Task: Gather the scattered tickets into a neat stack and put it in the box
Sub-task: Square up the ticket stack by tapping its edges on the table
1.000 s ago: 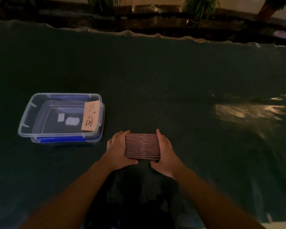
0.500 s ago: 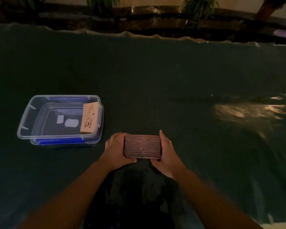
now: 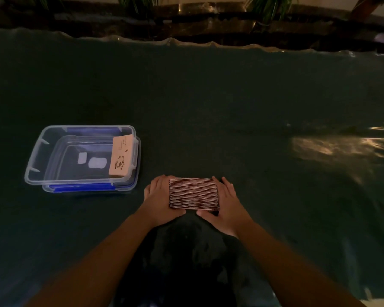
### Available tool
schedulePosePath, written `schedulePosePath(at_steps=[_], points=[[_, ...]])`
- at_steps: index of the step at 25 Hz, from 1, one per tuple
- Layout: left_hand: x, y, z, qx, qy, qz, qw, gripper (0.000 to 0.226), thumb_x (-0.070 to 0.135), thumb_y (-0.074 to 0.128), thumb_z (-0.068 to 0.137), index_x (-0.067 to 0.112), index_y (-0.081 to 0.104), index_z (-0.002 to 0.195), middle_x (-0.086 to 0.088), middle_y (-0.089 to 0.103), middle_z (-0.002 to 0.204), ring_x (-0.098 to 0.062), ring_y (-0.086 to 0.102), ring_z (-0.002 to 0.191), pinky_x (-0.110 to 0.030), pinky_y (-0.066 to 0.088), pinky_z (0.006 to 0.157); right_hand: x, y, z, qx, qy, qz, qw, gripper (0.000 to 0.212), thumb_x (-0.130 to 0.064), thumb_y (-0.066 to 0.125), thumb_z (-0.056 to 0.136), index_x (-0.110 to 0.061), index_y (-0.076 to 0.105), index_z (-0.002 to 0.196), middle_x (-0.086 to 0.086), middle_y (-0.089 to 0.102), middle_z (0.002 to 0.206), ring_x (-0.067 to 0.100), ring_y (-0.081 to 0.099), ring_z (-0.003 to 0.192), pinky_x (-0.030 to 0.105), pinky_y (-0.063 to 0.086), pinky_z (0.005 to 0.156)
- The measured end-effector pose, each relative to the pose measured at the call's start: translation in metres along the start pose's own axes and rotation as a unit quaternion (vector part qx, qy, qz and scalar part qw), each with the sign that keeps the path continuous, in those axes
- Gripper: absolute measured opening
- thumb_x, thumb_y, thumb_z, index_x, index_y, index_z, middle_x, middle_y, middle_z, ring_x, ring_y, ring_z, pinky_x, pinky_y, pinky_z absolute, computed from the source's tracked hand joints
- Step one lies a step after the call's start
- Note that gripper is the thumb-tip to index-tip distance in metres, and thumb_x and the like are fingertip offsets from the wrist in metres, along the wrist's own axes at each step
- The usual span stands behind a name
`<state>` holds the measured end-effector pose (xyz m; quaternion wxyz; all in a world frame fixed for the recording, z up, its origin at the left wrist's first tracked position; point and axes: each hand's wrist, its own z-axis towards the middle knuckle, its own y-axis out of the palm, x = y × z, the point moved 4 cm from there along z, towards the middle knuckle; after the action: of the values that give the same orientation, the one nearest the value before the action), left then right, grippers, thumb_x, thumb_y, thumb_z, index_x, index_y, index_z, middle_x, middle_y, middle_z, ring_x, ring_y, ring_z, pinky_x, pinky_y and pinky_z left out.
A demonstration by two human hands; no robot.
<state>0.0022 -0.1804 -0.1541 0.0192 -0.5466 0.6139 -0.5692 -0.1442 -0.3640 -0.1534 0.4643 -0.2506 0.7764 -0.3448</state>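
A thick stack of tickets [image 3: 193, 193] stands on edge on the dark green cloth, its many thin edges facing me. My left hand [image 3: 159, 200] presses its left end and my right hand [image 3: 227, 206] presses its right end, thumbs along the near side. A clear plastic box [image 3: 34, 160] with blue clips sits to the left, a short way from the stack. Inside it, a tan stack of tickets [image 3: 120, 157] with a coffee-cup print leans against the right wall.
The dark green cloth [image 3: 208, 96] covers the whole table, with a bright glare patch [image 3: 333, 147] at the right. Beyond the cloth's wavy far edge runs a dark ledge [image 3: 208, 25] with potted plants. Two pale labels show on the box floor.
Both hands and the stack have stayed at the same spot; the hands have squeezed the stack slightly tighter. The view shifted down a little, so the box appears lower.
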Motion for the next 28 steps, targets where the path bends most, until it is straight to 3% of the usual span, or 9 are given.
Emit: schedulePosePath(at_steps=[4,8,13,16,25,28], points=[[0.003,-0.003,-0.003,0.010,0.002,-0.014,1.000,0.108,0.062,0.083,0.062,0.035,0.029,0.151,0.004,0.033,0.155,-0.018,0.019,0.147,-0.048,0.012,0.122,-0.005,0.006,0.002,0.006,-0.003,-0.009,1.000,0.104,-0.064,0.061,0.088,-0.015,0.016,0.168,0.003,0.020,0.176,0.022,-0.008,0.165,0.052,0.012,0.134],[0.006,-0.014,-0.004,0.055,0.030,-0.039,0.997,0.097,0.067,0.078,0.055,0.037,0.043,0.140,0.010,0.045,0.140,-0.016,0.032,0.139,-0.044,0.021,0.118,-0.008,-0.003,0.003,0.026,-0.019,-0.016,0.999,0.101,-0.067,0.057,0.088,-0.013,0.022,0.166,0.007,0.026,0.173,0.025,-0.005,0.165,0.047,-0.001,0.133],[0.006,-0.011,0.004,0.008,0.009,-0.023,1.000,0.115,0.058,0.089,0.057,0.037,0.029,0.153,0.008,0.036,0.153,-0.017,0.023,0.147,-0.048,0.012,0.122,-0.006,-0.016,0.008,0.031,0.027,-0.012,0.999,0.108,-0.062,0.078,0.071,-0.023,0.030,0.160,-0.003,0.039,0.160,0.022,0.019,0.157,0.052,0.016,0.130],[0.006,-0.010,0.005,0.038,0.011,-0.036,0.999,0.102,0.057,0.088,0.056,0.039,0.039,0.144,0.008,0.043,0.147,-0.017,0.029,0.143,-0.045,0.020,0.119,-0.008,-0.016,0.012,0.030,0.034,-0.011,0.999,0.104,-0.065,0.077,0.068,-0.024,0.034,0.154,-0.003,0.044,0.152,0.021,0.030,0.147,0.049,0.024,0.124],[0.005,-0.016,0.008,0.027,0.021,-0.017,0.999,0.101,0.065,0.083,0.054,0.040,0.040,0.141,0.011,0.043,0.144,-0.014,0.029,0.140,-0.040,0.022,0.116,-0.006,-0.020,0.019,0.023,0.037,-0.011,0.999,0.108,-0.074,0.076,0.060,-0.025,0.038,0.149,-0.004,0.049,0.149,0.018,0.037,0.140,0.047,0.029,0.119],[0.001,-0.019,0.010,0.009,0.026,-0.003,1.000,0.116,0.067,0.082,0.051,0.040,0.029,0.150,0.008,0.040,0.151,-0.018,0.026,0.144,-0.046,0.019,0.119,-0.004,-0.023,0.021,0.030,0.024,-0.008,0.999,0.115,-0.073,0.076,0.057,-0.031,0.029,0.154,-0.010,0.048,0.152,0.016,0.036,0.142,0.049,0.026,0.121]])
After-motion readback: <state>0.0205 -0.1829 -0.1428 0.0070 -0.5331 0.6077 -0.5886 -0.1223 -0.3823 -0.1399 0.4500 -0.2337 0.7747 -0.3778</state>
